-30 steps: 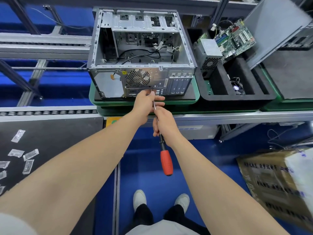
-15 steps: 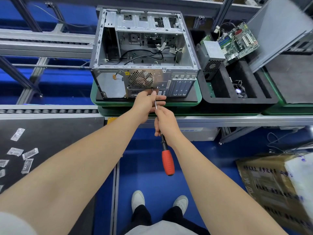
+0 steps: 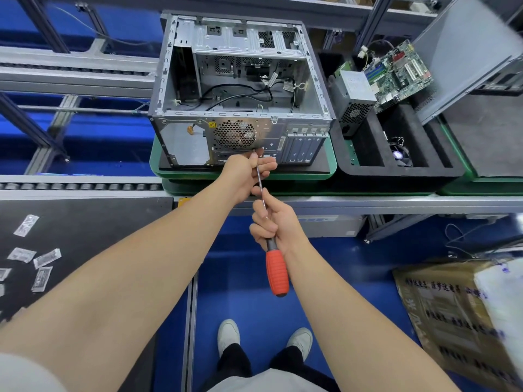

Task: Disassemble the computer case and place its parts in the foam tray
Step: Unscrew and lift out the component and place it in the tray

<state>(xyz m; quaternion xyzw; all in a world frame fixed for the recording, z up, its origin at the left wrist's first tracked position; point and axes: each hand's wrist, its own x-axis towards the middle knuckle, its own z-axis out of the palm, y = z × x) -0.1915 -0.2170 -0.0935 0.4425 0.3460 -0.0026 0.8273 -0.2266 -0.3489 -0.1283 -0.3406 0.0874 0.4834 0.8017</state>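
Observation:
The open grey computer case (image 3: 240, 89) lies on a green tray (image 3: 158, 168), its rear panel with the round fan grille (image 3: 235, 134) facing me. My right hand (image 3: 273, 222) grips the shaft of a red-handled screwdriver (image 3: 277, 273). The tool's tip touches the rear panel just below the grille. My left hand (image 3: 244, 175) pinches the shaft near the tip. To the right sits the black foam tray (image 3: 396, 168), holding a power supply (image 3: 352, 100), a motherboard (image 3: 399, 72) and a small fan (image 3: 399, 155).
A grey side panel (image 3: 464, 52) leans at the tray's far right. Small plastic packets (image 3: 34, 264) lie on a black mat at the left. A cardboard box (image 3: 458, 321) stands on the blue floor at lower right. Metal rails run behind the case.
Both hands stay on the screwdriver at the rear panel; the tip sits slightly higher against the panel, just under the fan grille. My view has shifted a little.

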